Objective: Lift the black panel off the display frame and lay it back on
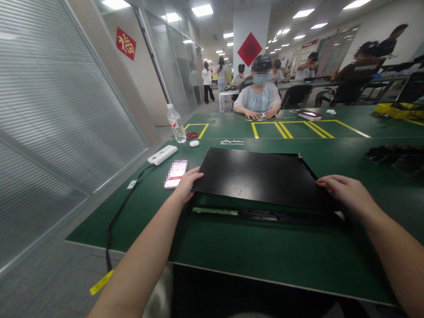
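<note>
A flat, glossy black screen panel [255, 174] is held slightly tilted above a shallow black frame [291, 216]. My left hand [188, 183] grips the panel's left edge, thumb on top and fingers out of sight underneath. At the right edge, my right hand [344, 190] is closed in a pinch; the frame's side rail runs right beside those fingertips. A green circuit board strip [215, 211] shows along the near side of the frame. The panel covers most of the frame's inside.
Left on the green table [265, 256] are a phone [175, 173], a white power strip [163, 155] with a black cord, a water bottle [176, 123], red scissors [191, 135] and a white earbud case [194, 143]. Dark parts [397, 159] lie right. A masked person [258, 97] sits opposite.
</note>
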`<state>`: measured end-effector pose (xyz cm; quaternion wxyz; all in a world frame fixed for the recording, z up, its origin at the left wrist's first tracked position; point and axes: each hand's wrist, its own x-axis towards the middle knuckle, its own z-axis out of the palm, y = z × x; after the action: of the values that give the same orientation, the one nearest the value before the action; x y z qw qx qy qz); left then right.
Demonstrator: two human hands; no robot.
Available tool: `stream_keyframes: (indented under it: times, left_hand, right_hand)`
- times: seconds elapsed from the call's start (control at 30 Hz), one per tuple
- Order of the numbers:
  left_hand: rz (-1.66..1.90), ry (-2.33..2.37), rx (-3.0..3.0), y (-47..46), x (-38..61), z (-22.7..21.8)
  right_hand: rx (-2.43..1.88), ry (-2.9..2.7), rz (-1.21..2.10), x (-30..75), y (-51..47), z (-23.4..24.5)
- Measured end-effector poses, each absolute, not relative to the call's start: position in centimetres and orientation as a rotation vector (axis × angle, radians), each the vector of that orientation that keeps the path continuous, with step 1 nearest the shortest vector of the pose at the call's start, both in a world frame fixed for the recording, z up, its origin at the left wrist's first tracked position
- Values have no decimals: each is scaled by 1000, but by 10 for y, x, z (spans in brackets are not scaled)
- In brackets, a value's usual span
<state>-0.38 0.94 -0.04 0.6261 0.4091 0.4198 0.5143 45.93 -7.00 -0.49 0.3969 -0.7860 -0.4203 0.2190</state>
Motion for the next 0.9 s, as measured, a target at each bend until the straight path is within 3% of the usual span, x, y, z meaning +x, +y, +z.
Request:
stream_keyframes:
  times: [0.9]
  left_hand:
    - [1204, 1026, 972, 4, 1, 0]
  right_hand:
    - [-2212, -1296, 312, 456, -70, -6]
